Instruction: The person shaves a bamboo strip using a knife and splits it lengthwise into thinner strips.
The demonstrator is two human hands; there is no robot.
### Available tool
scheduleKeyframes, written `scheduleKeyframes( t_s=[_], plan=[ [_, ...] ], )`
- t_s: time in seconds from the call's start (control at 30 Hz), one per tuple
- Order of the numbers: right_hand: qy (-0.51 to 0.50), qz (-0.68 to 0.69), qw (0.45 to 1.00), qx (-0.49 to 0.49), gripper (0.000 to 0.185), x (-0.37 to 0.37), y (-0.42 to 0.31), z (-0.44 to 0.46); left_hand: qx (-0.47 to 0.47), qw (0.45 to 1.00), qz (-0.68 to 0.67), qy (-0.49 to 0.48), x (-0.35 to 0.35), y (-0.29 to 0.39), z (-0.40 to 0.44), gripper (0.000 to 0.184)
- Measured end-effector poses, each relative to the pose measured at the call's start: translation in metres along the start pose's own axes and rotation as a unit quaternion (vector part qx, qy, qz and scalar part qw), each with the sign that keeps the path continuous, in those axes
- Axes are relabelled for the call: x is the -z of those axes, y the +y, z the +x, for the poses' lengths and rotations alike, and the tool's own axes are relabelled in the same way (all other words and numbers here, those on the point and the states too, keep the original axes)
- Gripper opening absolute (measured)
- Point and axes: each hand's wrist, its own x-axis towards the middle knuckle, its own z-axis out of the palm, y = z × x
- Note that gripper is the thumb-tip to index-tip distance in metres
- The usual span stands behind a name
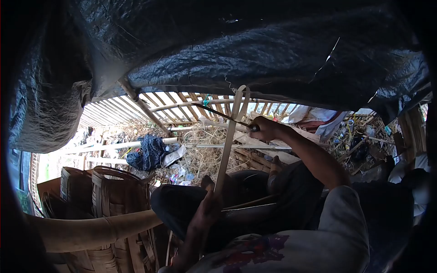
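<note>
My left hand (208, 204) is closed around the lower end of a long pale bamboo strip (226, 157), just above my lap. The strip rises away from me, and a thin peeled length bends over in a loop at its top. My right hand (265, 129) grips the handle of a knife with a dark, narrow blade (214, 111). The blade points to the upper left and crosses the strip below the loop. Shadow hides some of the left fingers.
A black plastic sheet (273, 59) hangs low overhead. Woven bamboo baskets (116, 193) and a thick bamboo pole (98, 232) are at my left. Ahead lie a dark blue cloth (150, 153), shavings (211, 132) and litter before a slatted bamboo fence (107, 111).
</note>
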Motion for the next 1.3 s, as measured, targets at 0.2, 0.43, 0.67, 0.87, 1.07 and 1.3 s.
scheduleKeyframes(
  t_s=[0.2, 0.43, 0.67, 0.87, 1.07, 1.3],
  plan=[
    [-0.027, -0.206, 0.974, 0.092, 0.016, -0.018, -0.054, -0.008, -0.124, 0.981, 0.146, 0.009, -0.01, -0.005, 0.004, 0.019],
    [0.101, -0.405, 0.908, -0.025, 0.022, 0.046, -0.019, 0.004, -0.02, 0.993, 0.118, 0.024, -0.018, 0.002, -0.012, 0.017],
    [0.116, -0.326, 0.938, -0.041, 0.021, 0.04, -0.021, -0.014, -0.019, 0.998, 0.037, -0.039, 0.0, -0.009, -0.009, 0.014],
    [-0.007, 0.0, 0.999, -0.05, 0.027, 0.013, -0.014, -0.01, 0.019, 0.996, -0.064, 0.057, 0.014, -0.012, -0.016, 0.02],
    [-0.088, -0.172, 0.981, 0.005, 0.017, -0.008, -0.056, -0.018, -0.12, 0.987, 0.057, -0.095, 0.025, -0.015, -0.014, 0.04],
    [0.137, -0.383, 0.913, -0.012, 0.02, 0.045, -0.033, -0.002, -0.007, 1.0, -0.015, 0.023, 0.011, -0.007, -0.013, 0.032]
  ],
)
